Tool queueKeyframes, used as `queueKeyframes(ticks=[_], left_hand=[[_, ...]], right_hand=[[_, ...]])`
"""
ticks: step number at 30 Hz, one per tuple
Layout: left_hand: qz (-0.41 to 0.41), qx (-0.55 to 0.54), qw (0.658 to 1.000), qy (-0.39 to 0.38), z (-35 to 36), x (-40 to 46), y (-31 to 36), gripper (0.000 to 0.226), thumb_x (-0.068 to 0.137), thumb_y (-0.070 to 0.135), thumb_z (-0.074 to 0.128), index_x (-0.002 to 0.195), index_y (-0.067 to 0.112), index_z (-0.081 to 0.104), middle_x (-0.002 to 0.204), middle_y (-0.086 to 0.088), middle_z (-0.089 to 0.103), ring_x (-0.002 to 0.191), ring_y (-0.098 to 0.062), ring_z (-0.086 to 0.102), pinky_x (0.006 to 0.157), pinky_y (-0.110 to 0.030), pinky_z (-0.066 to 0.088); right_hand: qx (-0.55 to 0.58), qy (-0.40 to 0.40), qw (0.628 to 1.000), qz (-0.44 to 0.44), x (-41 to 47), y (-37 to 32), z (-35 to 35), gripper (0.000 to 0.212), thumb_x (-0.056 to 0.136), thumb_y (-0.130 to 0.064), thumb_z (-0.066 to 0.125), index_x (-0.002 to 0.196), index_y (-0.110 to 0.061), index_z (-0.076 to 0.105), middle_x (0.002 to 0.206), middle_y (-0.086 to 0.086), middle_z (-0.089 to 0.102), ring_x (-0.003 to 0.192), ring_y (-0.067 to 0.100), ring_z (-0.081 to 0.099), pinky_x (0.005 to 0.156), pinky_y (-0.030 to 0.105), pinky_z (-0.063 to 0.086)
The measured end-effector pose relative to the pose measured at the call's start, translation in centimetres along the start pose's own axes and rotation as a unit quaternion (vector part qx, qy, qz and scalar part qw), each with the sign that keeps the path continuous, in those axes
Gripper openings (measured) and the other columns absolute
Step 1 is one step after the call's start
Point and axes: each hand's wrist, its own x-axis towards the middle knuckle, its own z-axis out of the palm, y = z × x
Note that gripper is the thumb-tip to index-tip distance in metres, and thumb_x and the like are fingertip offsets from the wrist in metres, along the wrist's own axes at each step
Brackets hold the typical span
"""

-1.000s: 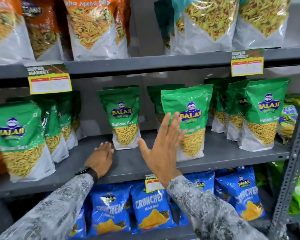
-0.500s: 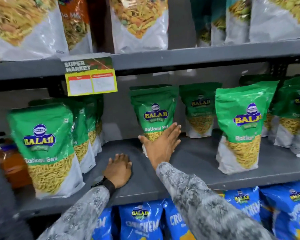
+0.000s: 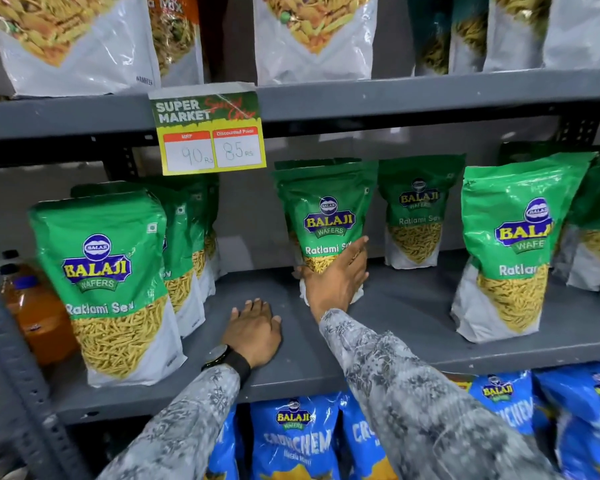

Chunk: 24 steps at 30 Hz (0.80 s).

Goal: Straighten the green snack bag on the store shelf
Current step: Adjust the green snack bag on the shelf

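Fingers [image 3: 355, 258] of the right hand [image 3: 336, 284] lie spread and flat against the lower front of the green bag [image 3: 326, 216], which stands upright at the centre of the frame on the grey shelf [image 3: 395, 327]. Left hand [image 3: 255, 329], lower centre, rests palm-down on the shelf, fingers loosely together, holding nothing, apart from the bag.

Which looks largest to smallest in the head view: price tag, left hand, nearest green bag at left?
1. Nearest green bag, enlarged by closeness to the camera.
2. Price tag.
3. Left hand.
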Motion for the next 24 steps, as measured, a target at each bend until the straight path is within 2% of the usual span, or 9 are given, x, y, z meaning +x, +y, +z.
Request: queueKeyframes(ticks=[9, 17, 24], left_hand=[[-0.007, -0.011, 1.000, -0.010, 0.2, 0.2, -0.2, 0.057, 0.102, 0.037, 0.022, 0.150, 0.007, 0.028, 0.163, -0.012, 0.024, 0.152, -0.027, 0.019, 0.124, -0.047, 0.011], [-0.018, -0.003, 0.999, -0.028, -0.1, 0.2, 0.1, 0.056, 0.103, 0.036, 0.022, 0.151, 0.007, 0.026, 0.164, -0.012, 0.021, 0.152, -0.026, 0.017, 0.125, -0.047, 0.010], [-0.013, -0.006, 0.999, -0.030, -0.2, 0.1, 0.0, 0.056, 0.102, 0.037, 0.022, 0.149, 0.007, 0.030, 0.162, -0.014, 0.023, 0.151, -0.029, 0.019, 0.124, -0.049, 0.011]], right_hand=[[-0.002, -0.002, 1.000, -0.007, -1.5, 0.0, -2.3, 0.145, 0.061, -0.048, 0.096, 0.161, 0.001, 0.003, 0.148, 0.026, 0.040, 0.130, 0.043, 0.047, 0.113, 0.052, 0.039], [0.017, -0.006, 1.000, -0.015, -4.3, 0.2, -6.8, 0.141, 0.066, -0.040, 0.095, 0.162, -0.002, 0.000, 0.153, 0.025, 0.034, 0.132, 0.042, 0.042, 0.114, 0.052, 0.037], [0.022, -0.010, 0.999, -0.024, -6.7, 0.1, -10.4, 0.141, 0.067, -0.041, 0.094, 0.163, -0.003, -0.002, 0.153, 0.022, 0.034, 0.135, 0.042, 0.040, 0.115, 0.053, 0.035]])
